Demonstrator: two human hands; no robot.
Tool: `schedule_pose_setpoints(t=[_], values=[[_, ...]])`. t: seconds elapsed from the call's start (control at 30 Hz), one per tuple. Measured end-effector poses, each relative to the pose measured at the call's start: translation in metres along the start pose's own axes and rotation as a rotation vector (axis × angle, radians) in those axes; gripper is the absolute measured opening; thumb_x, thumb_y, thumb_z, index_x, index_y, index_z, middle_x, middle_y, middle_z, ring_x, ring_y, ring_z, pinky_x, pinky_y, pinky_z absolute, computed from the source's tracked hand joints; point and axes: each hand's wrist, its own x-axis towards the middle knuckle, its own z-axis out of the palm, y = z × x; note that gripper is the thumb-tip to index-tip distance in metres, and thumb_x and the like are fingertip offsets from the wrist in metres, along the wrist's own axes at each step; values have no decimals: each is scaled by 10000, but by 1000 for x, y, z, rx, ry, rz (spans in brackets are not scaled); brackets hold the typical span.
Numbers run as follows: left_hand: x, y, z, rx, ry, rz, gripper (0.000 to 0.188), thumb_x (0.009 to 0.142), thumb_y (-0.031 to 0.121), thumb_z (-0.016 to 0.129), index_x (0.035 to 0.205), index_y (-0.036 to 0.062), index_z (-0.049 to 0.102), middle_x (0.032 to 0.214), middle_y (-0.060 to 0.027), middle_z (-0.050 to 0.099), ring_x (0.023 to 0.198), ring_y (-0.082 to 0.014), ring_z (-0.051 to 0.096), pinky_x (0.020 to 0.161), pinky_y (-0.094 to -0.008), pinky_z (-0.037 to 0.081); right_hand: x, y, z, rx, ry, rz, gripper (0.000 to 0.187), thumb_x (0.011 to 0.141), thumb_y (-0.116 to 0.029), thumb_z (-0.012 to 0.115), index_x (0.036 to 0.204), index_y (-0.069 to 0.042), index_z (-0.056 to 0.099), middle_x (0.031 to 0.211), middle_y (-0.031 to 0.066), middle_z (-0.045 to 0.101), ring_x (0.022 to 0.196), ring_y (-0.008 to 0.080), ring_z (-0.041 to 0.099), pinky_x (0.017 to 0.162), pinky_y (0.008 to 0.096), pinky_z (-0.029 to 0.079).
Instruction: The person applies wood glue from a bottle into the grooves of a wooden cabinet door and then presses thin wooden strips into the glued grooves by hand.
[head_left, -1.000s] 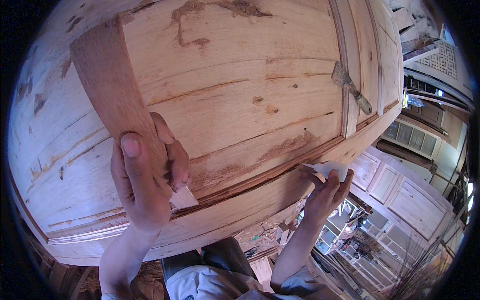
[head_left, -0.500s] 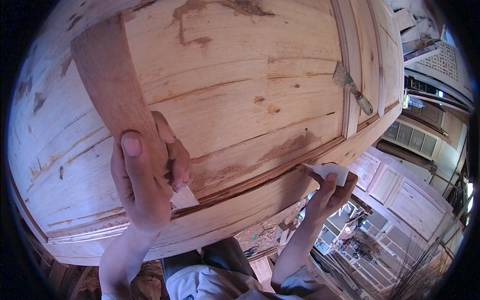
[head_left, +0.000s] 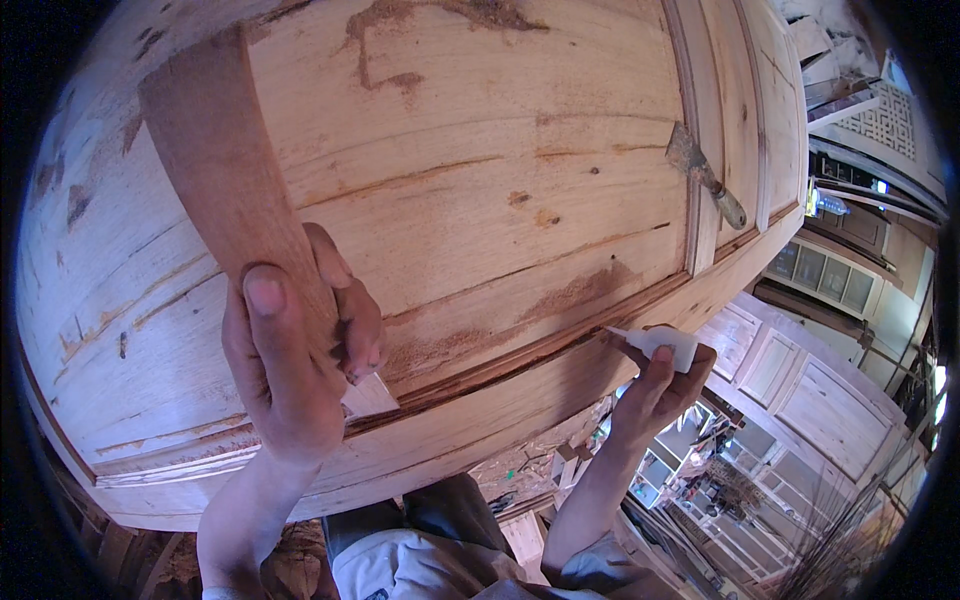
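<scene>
My left hand (head_left: 290, 350) grips a flat, reddish-brown strip of wood (head_left: 215, 140), which stands out over the left part of a large wooden panel (head_left: 480, 220). Its lower end, by my palm, is close to the panel's front edge. In my right hand (head_left: 660, 385) is a small white glue bottle (head_left: 675, 347) with a pointed nozzle. That nozzle points left, at the groove (head_left: 520, 352) along the panel's front frame. Whether its tip touches the wood I cannot tell. The panel's pale surface has cracks, knots and brown filler patches.
A putty knife (head_left: 705, 175) with a worn blade lies across the panel's right moulding. Beyond the front edge, on the lower right, are more panelled doors (head_left: 800, 385) and a cluttered shelf unit (head_left: 690, 440). A glazed cabinet door (head_left: 825, 272) leans at the right.
Almost nothing differs. The wood strip's upper end has tilted very slightly to the left, while my right hand and the bottle keep their place.
</scene>
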Motion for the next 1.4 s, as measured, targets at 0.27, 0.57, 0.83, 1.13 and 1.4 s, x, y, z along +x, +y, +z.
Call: schedule_pose_setpoints(t=[0.27, 0.57, 0.83, 1.13, 1.4], values=[[3, 0, 3, -36, -26, -20, 396, 1019, 362, 313, 1071, -18, 415, 901, -105, 486, 503, -110, 435, 427, -225, 297, -3, 22, -18, 178, 166, 31, 533, 963, -158, 476, 1411, -27, 219, 1151, 249, 494, 854, 303, 596, 656, 451, 614], [3, 3, -5, -30, -212, 68, 300, 1031, 278, 342, 1052, -2, 450, 788, -65, 503, 521, -77, 427, 441, -214, 305, 18, 5, -10, 413, 419, 317, 422, 944, -213, 466, 1275, 30, 365, 967, 211, 570, 833, 294, 599, 828, 498, 551], [5, -2, -17, -217, -192, 91, 297, 1034, 266, 329, 1053, -6, 444, 756, -60, 499, 516, -74, 415, 444, -207, 305, 17, 8, 18, 393, 562, 449, 428, 948, -300, 468, 1176, 61, 435, 995, 194, 543, 850, 294, 572, 710, 463, 559], [7, 8, -5, 150, -119, 5, 505, 1002, 499, 267, 1023, 24, 437, 575, -50, 440, 436, -105, 391, 403, -231, 300, 16, 10, 22, 367, 514, 359, 398, 949, -314, 462, 1162, 22, 475, 995, 171, 555, 826, 285, 567, 657, 462, 539], [5, 1, -6, 84, -160, 121, 418, 1017, 413, 313, 1018, 10, 422, 713, -58, 440, 475, -99, 403, 420, -232, 316, 19, 9, 20, 459, 478, 457, 368, 923, -297, 474, 1053, 47, 503, 800, 160, 574, 698, 292, 573, 623, 458, 531]])
